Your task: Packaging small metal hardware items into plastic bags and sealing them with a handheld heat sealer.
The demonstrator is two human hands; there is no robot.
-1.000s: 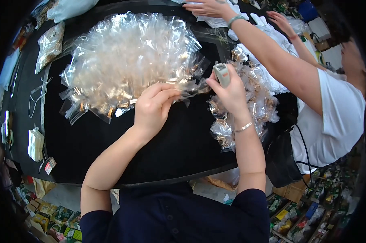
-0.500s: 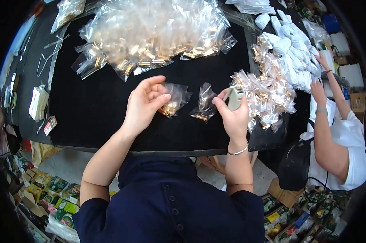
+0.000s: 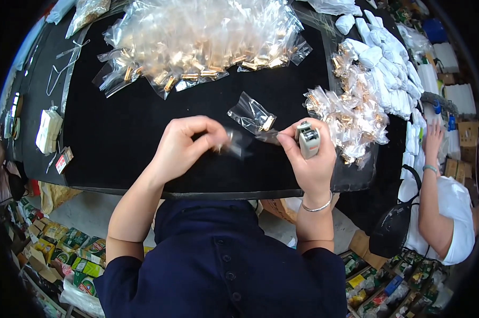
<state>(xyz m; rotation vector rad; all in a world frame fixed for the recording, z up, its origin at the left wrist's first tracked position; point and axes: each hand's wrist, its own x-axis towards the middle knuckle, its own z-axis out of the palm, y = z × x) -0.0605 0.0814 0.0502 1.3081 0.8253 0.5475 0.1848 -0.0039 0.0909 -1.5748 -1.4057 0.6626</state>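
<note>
My left hand is pinched shut on a small clear plastic bag, smeared by motion, just above the black table. What is inside that bag is hard to make out. In the palm of my right hand sits a small pale grey stapler. The right thumb and forefinger pinch together by a clear plastic edge; I cannot tell which bag it belongs to. Another clear bag with a gold-coloured metal piece lies between and beyond the hands.
A big heap of clear bags with gold pieces covers the far side. Folded bags of gold pieces are piled right, beside white wrapped bundles. At left lie a white stack and a wire hanger. A co-worker's arm is at right.
My left fingers have closed into a pinch and moved slightly right and nearer. The stapler has turned in my right hand. The co-worker's hands have left the white bundles.
</note>
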